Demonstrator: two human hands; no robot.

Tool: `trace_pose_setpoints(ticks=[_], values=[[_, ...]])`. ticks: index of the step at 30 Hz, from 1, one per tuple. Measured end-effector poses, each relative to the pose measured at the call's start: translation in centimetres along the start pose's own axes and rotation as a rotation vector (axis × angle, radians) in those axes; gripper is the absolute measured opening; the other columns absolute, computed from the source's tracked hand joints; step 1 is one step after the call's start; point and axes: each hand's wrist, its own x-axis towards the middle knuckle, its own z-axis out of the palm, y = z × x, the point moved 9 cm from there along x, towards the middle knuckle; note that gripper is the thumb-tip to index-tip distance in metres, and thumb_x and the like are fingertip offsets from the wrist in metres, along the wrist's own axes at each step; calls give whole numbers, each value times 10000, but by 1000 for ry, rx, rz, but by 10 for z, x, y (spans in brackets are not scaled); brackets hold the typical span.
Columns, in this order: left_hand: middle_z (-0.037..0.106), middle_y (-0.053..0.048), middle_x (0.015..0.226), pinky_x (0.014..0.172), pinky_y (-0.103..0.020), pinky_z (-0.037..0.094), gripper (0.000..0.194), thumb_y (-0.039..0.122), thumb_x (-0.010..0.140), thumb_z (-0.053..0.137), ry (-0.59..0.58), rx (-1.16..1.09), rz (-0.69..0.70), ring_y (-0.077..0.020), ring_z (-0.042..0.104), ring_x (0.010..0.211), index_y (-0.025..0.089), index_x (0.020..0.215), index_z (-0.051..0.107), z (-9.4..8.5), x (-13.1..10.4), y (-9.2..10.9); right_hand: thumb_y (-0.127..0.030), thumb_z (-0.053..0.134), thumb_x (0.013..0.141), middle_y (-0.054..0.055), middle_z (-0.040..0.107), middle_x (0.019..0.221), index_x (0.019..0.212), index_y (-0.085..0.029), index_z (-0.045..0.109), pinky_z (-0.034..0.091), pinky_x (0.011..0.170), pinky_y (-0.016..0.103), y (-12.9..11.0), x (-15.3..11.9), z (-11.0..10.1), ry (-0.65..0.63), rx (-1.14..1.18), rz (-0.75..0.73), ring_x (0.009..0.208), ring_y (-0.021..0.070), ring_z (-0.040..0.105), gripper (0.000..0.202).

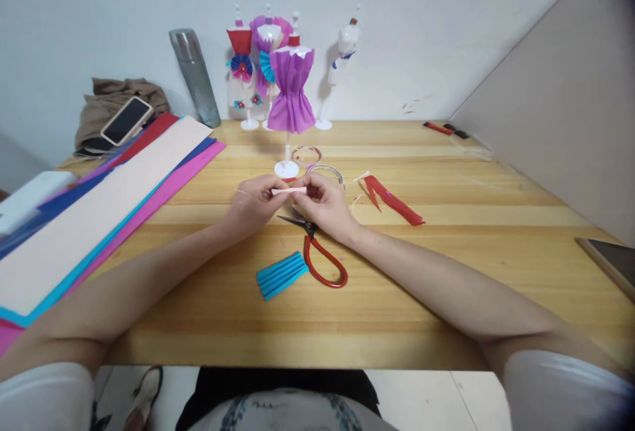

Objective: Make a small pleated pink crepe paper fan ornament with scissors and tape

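Note:
Between my two hands stretches a narrow, pale pink paper strip [290, 190]. My left hand [256, 201] pinches one end of it and my right hand [325, 203] pinches the other. Under my right hand lie red-handled scissors [325, 266], their blades pointing left. A pleated blue paper piece [282, 275] is flat on the wood beside the scissors' handle. Just beyond my hands stands a small dress-form stand wearing a purple crepe-paper dress [292, 90]. Rolls of tape [327, 172] lie near its base, partly hidden by my right hand.
Layered coloured paper sheets [114, 199] cover the table's left side, with a phone [127, 120] and brown cloth behind. A bottle [194, 77] and more dressed forms [241, 67] stand at the wall. Red paper scraps [394, 201] lie right of centre; a dark-topped object [610, 262] sits far right.

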Motion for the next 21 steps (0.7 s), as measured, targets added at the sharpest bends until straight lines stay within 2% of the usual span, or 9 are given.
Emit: trace_pose_setpoints(ticks=[5,8,11,14,21], values=[[686,-8,712,621,-252,427,116,281,797,663,-13,-53,3,-129,578,641,186,732,675,1,0,-2,-267,626,772,-12,567,659,743,-188,576,384,577,262,0,0,0,-8,12,6,616,124,484,98],[707,-15,770,652,-255,462,101,274,764,699,-9,-103,-41,-135,607,678,187,815,697,2,0,-9,-273,629,778,4,593,694,751,-189,584,416,608,273,0,0,-2,24,23,12,662,138,516,99],[721,-26,816,681,-269,501,214,291,707,753,-35,-307,-115,-144,640,710,173,876,694,8,0,-19,-289,637,769,13,605,714,751,-190,586,437,621,287,-1,0,-3,46,48,19,666,141,528,113],[721,-21,779,683,-267,520,237,311,677,789,-63,-535,-190,-136,653,700,159,825,682,15,-1,-24,-315,645,755,0,590,691,762,-196,573,431,586,279,3,0,0,31,129,76,625,130,524,139],[702,7,683,550,-234,503,280,296,614,834,-58,-745,-315,-97,605,541,159,799,675,20,-5,-19,-373,687,727,-47,544,577,790,-214,522,349,467,241,10,-6,13,-7,391,257,489,97,469,238]])
